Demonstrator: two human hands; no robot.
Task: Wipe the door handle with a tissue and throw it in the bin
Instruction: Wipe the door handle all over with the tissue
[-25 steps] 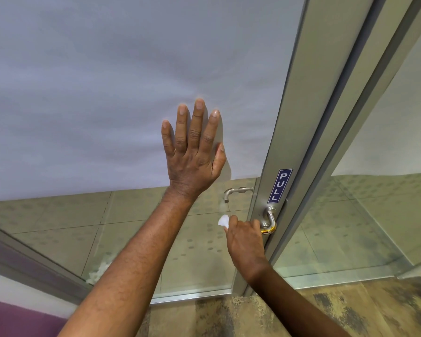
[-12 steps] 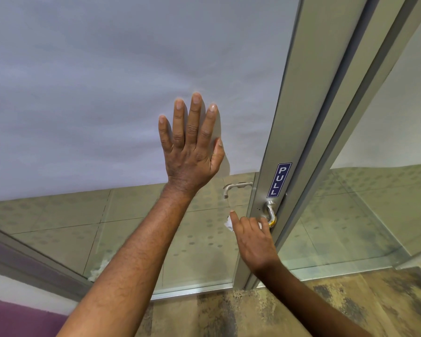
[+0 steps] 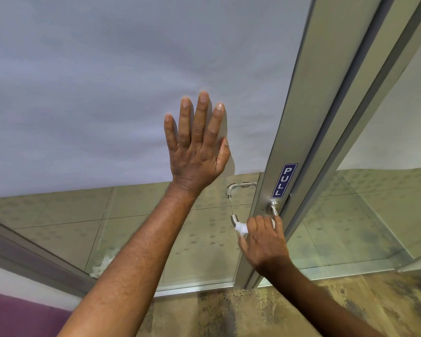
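A silver lever door handle [image 3: 274, 208] sticks out of the grey metal door frame below a blue PULL sign [image 3: 284, 180]. My right hand [image 3: 263, 242] is wrapped around the lever with a white tissue [image 3: 241, 227] pressed on it; only the lever's curved tip and its round base show. My left hand [image 3: 196, 144] lies flat against the frosted glass door [image 3: 107, 93], fingers spread, holding nothing. No bin is in view.
A second handle [image 3: 240, 186] shows through the clear lower glass, on the door's far side. Beyond the glass is a tiled floor. A worn brown carpet [image 3: 265, 310] lies below me. A purple and white wall strip [image 3: 15, 312] is at the lower left.
My right hand has slid along the lever with the tissue, uncovering the lever's tip. The left hand stays flat on the glass.
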